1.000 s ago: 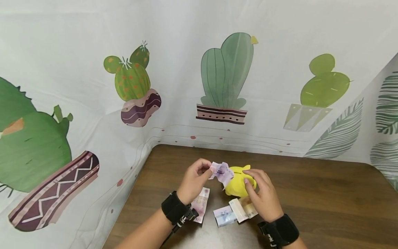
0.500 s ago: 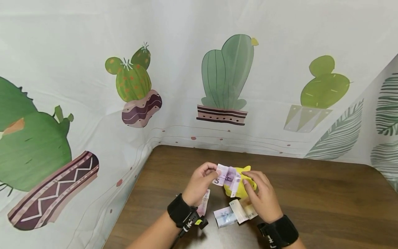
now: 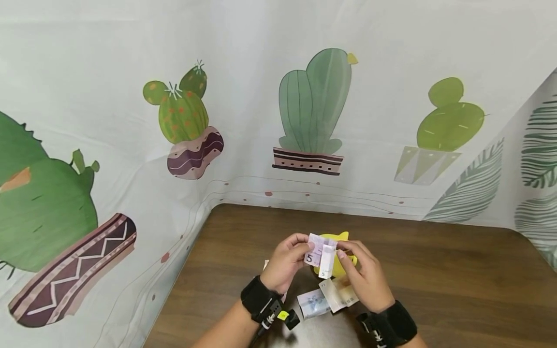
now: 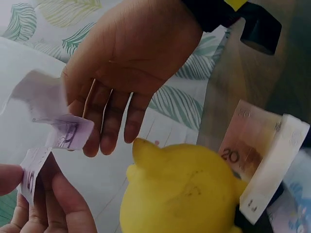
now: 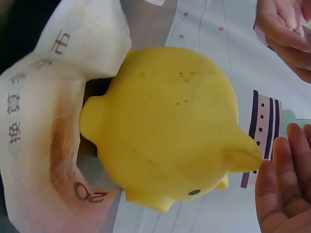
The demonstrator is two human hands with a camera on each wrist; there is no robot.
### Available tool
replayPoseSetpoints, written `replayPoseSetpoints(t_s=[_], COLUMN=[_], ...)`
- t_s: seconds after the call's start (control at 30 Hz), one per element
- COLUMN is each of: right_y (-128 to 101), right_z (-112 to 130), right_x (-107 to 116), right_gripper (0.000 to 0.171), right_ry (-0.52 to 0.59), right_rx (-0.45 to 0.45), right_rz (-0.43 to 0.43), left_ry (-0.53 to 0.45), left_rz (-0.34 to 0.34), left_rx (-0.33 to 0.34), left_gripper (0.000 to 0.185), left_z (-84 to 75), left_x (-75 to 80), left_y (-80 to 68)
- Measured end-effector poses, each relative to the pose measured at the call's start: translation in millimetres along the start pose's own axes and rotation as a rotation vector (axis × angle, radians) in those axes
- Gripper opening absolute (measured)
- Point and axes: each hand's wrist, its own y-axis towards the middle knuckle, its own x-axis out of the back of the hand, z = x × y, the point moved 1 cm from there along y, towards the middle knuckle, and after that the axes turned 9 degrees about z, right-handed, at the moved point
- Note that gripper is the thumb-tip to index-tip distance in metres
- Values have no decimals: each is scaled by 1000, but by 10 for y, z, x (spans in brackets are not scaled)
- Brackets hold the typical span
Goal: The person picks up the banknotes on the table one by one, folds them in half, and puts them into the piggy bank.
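Observation:
My left hand (image 3: 285, 258) pinches a creased purple banknote (image 3: 314, 253) marked 5, by its left end. One part of the note folds downward. The right hand (image 3: 364, 270) is at the note's other end, fingers fairly straight; whether they touch it is unclear. In the left wrist view the right hand (image 4: 131, 53) reaches in from the top, and the left hand (image 4: 53, 204) holds the note (image 4: 70, 133) below it. Behind the hands stands a yellow piggy bank (image 3: 331, 237), partly covered by the note. The right wrist view shows it (image 5: 165, 121) closely.
In front of the piggy bank lie a bluish banknote (image 3: 314, 303) and a folded orange-brown 20 note (image 4: 252, 141). Another note (image 3: 266, 263) is mostly hidden under the left forearm. The brown wooden table (image 3: 457, 275) meets a cactus-printed cloth (image 3: 378, 96).
The left hand has moved right and slightly nearer, and the purple note has turned flatter, its 5 facing up, reaching the right fingertips. The right hand stays almost still.

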Motion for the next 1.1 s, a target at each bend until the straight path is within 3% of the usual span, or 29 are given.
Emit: replayPoseSetpoints(t_s=[0.2, 0.6, 0.87, 1.1], right_y=[-3, -20, -13, -11], right_z=[79, 160, 151, 159], right_x=[9, -15, -23, -36], right_gripper=[20, 15, 14, 17], right_ry=[44, 130, 150, 114], right_rx=[10, -68, -94, -84], right_rz=[39, 88, 61, 68], left_ry=[-61, -92, 8, 94], left_rz=[34, 86, 40, 89], left_rx=[16, 45, 15, -13], left_gripper=[7, 13, 15, 49], left_z=[12, 17, 35, 52], left_x=[4, -17, -39, -72], left_y=[-31, -59, -58, -78])
